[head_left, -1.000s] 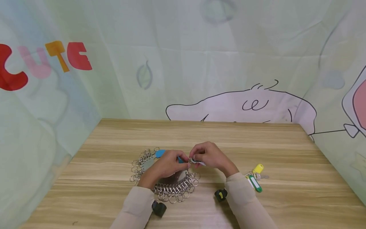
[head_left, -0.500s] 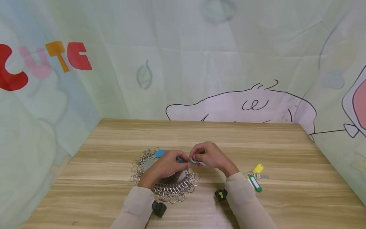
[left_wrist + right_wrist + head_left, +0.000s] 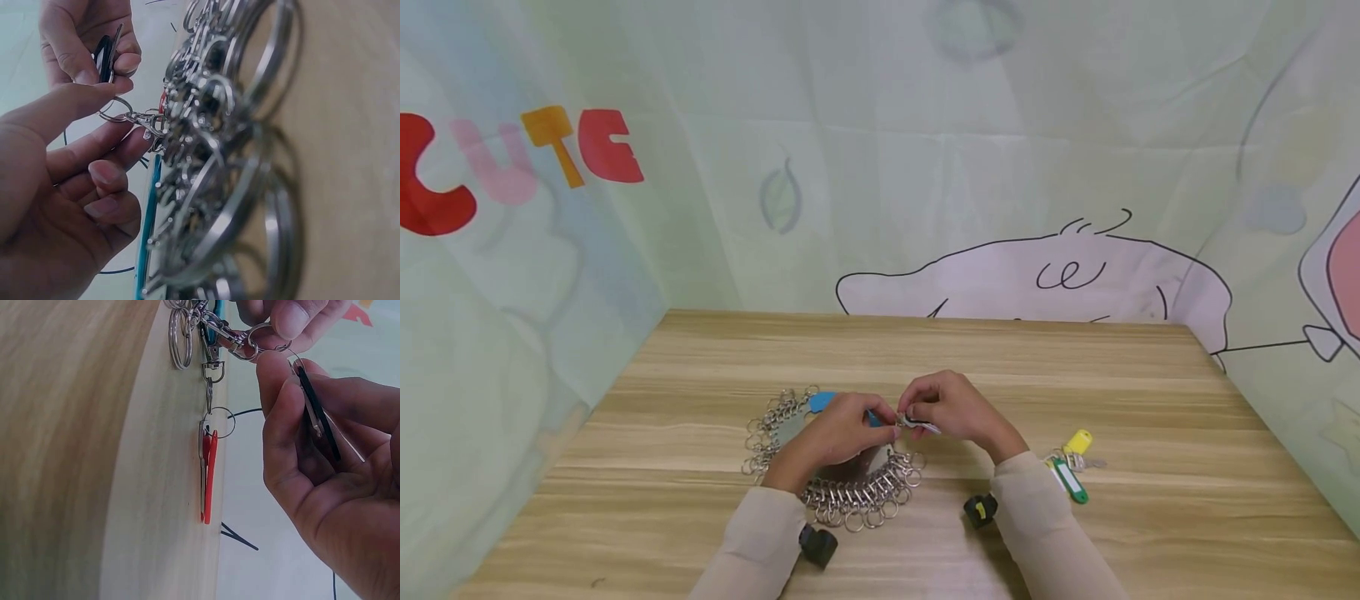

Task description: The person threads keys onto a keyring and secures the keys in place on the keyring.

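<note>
My left hand reaches over a round grey plate fringed with metal swivel clasps and split rings. Between thumb and finger it pinches a split ring hanging from a swivel clasp. Just to its right, my right hand pinches a black key tag together with a key. A thin ring on the tag meets the left hand's split ring; whether they are linked, I cannot tell. From a neighbouring clasp hangs a red key tag with a key.
Right of the right forearm lie loose keys with a yellow tag and a green tag. A blue piece shows at the plate's back edge. The wooden table meets a printed cloth backdrop.
</note>
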